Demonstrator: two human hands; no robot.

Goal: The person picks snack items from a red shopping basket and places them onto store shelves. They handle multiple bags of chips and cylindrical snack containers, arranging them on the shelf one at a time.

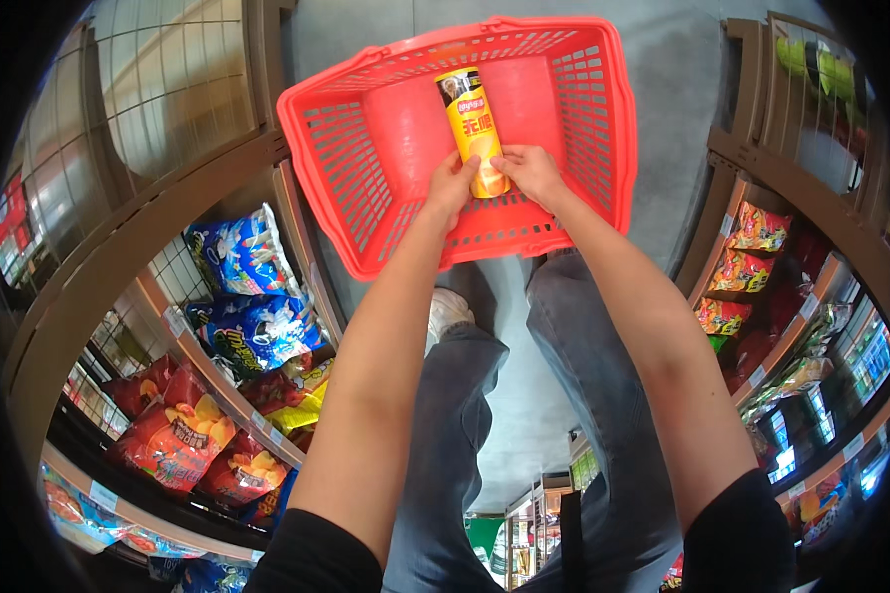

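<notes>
A yellow Lay's chip canister (475,130) with a black-patterned upper end lies tilted slightly, held over the inside of a red plastic shopping basket (456,248). My left hand (451,184) grips its lower left side, the thumb on the front. From the right, my right hand (530,172) holds the same lower end, its thumb also on the front. The basket has slotted walls and stands on the grey floor before my feet. Nothing else shows inside it. Whether the canister touches the basket's bottom, I cannot tell.
Shelves (215,370) on the left carry blue snack bags (245,252) and red chip bags (174,441). Right-hand shelves (719,259) hold small orange-red packets (742,269) and other packaged goods. My legs and a white shoe (449,311) are below the basket, on the grey floor (508,445).
</notes>
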